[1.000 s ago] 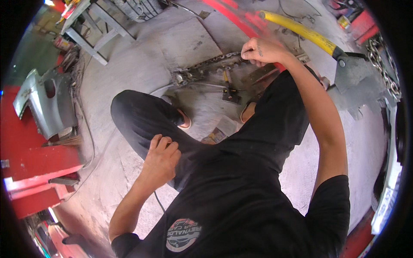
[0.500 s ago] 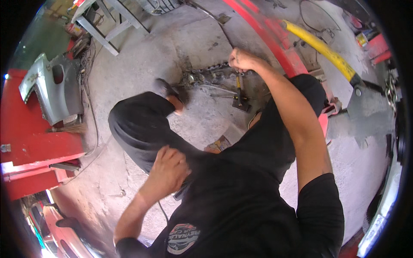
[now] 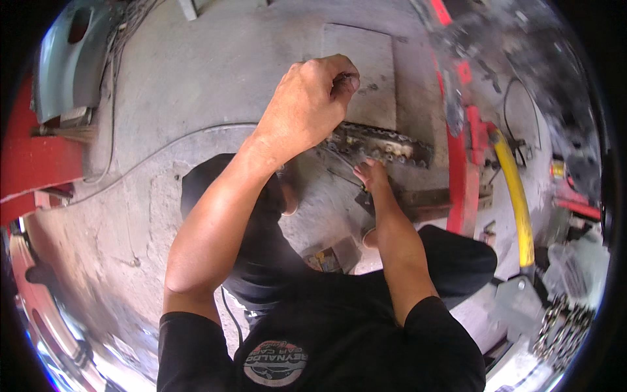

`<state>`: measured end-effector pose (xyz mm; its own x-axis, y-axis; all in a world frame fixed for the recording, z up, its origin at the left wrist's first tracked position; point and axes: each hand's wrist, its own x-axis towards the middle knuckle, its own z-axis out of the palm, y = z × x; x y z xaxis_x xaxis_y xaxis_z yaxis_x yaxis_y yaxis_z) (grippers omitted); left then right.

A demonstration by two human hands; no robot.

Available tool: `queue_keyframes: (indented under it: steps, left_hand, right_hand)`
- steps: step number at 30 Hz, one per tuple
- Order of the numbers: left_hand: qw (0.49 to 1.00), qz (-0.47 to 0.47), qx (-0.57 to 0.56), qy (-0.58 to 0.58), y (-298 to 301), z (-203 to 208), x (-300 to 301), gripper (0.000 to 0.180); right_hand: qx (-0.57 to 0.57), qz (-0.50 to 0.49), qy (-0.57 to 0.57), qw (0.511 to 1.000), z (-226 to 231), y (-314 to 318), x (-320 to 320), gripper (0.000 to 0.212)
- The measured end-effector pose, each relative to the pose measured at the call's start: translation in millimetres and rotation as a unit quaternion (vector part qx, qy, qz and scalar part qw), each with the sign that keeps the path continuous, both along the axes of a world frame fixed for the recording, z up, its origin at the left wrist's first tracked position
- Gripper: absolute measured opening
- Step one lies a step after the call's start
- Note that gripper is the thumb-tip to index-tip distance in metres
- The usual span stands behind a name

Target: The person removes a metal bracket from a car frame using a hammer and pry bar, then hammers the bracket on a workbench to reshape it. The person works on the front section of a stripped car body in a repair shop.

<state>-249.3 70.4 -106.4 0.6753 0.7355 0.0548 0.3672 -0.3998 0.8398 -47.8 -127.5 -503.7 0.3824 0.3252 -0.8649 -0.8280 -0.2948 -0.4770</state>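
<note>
My left hand [image 3: 312, 99] is raised in front of me, its fingers curled and the thumb pressed toward the fingertips. Something small and dark may be in that pinch, but I cannot make it out. Lower down, my right hand [image 3: 372, 175] is closed around the handle of a hammer, most of it hidden under the hand. The hammer's dark head [image 3: 364, 202] shows beside my wrist. Just beyond the right hand, a long, grimy metal part with holes along it [image 3: 392, 147] lies on the floor, partly behind my left hand. A thin rod [image 3: 339, 159] lies beside it.
A red steel frame [image 3: 460, 176] and a yellow bar [image 3: 516, 196] stand on the right, with a metal chain [image 3: 562, 333] below. A grey car fender [image 3: 65, 72] is at the far left. A hose [image 3: 176, 140] crosses the concrete floor. My legs are folded around the work.
My left hand has risen from near my lap to above the metal part. My right hand has come back from the part to the hammer. The view has shifted.
</note>
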Motion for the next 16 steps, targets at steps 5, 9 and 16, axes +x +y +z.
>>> queue_keyframes:
  steps: [5, 9, 16]
  left_hand:
    - [0.795, 0.027, -0.467, -0.386, 49.6, 3.0, -21.6, 0.041]
    - [0.699, 0.058, -0.525, -0.483, 59.2, -2.3, -40.4, 0.044]
    - [0.686, 0.062, -0.500, -0.524, 62.4, 1.5, -44.8, 0.044]
  right_hand:
    - [0.111, -0.177, 0.087, 0.974, -75.6, 1.0, 22.1, 0.061]
    - [0.058, -0.202, 0.050, 0.976, -51.6, 28.2, 9.0, 0.059]
    - [0.092, -0.169, 0.005, 0.981, -41.9, 32.9, 53.2, 0.060]
